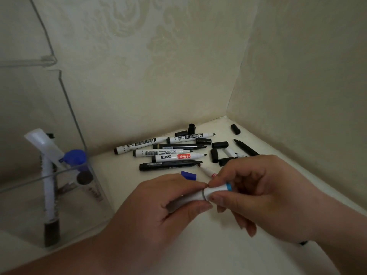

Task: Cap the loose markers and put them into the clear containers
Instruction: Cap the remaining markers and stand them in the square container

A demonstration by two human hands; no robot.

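Both hands hold one white marker (210,192) with a light-blue band, low in the middle of the view. My left hand (164,203) grips its barrel. My right hand (256,187) pinches the banded end with thumb and fingertips. Behind them lie several uncapped markers (170,152), white and black, with loose black caps (219,144) scattered to the right and a blue cap (188,175) just beyond my left fingers. A clear container (59,175) at the left holds several capped markers standing upright, one with a blue cap.
The cream surface (198,245) ends in a corner where two patterned walls meet at the back right. A second, taller clear container (49,62) stands behind the first at the left. A single black cap (235,129) lies close to the corner.
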